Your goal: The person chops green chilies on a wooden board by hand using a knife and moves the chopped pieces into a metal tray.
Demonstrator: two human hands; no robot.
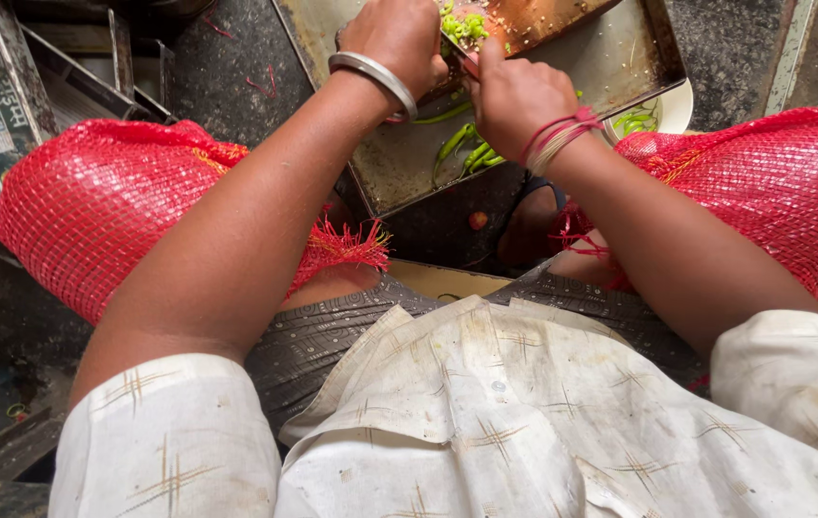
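- As we look down past our white shirt, the largest things are the two red mesh sacks over our knees, one on each side.
- Between them lies a metal tray on the dark floor, with a wooden board in it.
- Our left hand, with a steel bangle, presses down on the chopped green chillies; its grip is closed over them, fingers curled.
- Our right hand is closed on a knife handle, mostly hidden; we cannot tell how tightly.
- Whole chillies rest on the tray below the hands. We judge them light, smooth and a little slippery, best pinched near the stem.
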